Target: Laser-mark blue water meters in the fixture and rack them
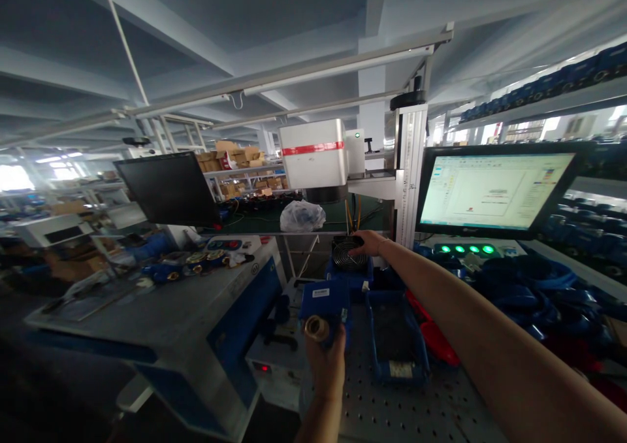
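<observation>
Tray (394,335) right of device (324,301) (fan (343,253) behind).

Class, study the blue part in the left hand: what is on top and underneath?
On top of the blue part is a white label, too small to read. What lies underneath is hidden by the part itself and the left hand.

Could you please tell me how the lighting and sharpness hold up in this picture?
Head view: the window at far left is blown out, while the floor at lower left sinks into darkness; head view: the lit screen glows brightly; head view: the outer edges look stretched and soft, and print on the label above the left hand is unreadable.
</observation>
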Motion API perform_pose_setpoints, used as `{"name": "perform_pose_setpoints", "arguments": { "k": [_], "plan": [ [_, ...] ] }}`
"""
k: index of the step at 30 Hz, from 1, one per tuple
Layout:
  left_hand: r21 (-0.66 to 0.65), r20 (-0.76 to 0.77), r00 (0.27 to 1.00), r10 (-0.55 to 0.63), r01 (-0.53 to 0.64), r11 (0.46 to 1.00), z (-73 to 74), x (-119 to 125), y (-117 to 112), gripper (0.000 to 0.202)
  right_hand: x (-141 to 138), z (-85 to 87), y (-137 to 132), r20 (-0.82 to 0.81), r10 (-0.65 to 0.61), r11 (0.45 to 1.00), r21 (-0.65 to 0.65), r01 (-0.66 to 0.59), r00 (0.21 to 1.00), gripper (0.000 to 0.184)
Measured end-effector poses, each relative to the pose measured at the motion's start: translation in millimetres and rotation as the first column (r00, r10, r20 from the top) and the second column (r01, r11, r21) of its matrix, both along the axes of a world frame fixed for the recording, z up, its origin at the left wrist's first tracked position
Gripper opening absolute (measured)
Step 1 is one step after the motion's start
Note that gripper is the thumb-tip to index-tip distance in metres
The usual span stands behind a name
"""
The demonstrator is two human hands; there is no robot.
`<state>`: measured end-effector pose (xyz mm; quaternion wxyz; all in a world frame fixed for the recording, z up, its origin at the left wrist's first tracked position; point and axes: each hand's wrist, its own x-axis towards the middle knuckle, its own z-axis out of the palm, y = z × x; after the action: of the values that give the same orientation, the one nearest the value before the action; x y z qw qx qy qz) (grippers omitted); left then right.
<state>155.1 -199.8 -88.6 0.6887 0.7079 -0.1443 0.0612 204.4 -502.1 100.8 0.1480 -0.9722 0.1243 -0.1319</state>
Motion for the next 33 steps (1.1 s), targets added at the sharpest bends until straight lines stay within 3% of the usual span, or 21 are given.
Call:
{"name": "perform_pose_setpoints", "arguments": {
  "k": [5, 13, 21, 33],
  "plan": [
    [-0.028, 0.004, 1.000, -0.022, 0.022, 0.999, 0.7, 0, -1, 0.062, -3, -4.4, 0, 0.016, 0.023, 1.000, 0.010, -0.023, 1.000, 0.051],
    [-0.035, -0.053, 0.996, -0.073, 0.071, 0.997, 25.0, -8, 4, 0.055, -7, -13.1, 1, 0.080, 0.031, 0.999, 0.003, -0.031, 0.996, 0.065],
    [-0.046, -0.013, 0.998, -0.054, 0.053, 0.998, 10.6, -3, 1, 0.056, -6, -10.0, -4, 0.059, 0.089, 0.995, 0.049, -0.092, 0.994, 0.055],
    [-0.041, -0.040, 0.997, -0.070, 0.068, 0.997, 14.6, -4, 2, 0.058, -8, -13.7, -9, 0.056, 0.134, 0.987, 0.085, -0.138, 0.989, 0.056]
  ]
}}
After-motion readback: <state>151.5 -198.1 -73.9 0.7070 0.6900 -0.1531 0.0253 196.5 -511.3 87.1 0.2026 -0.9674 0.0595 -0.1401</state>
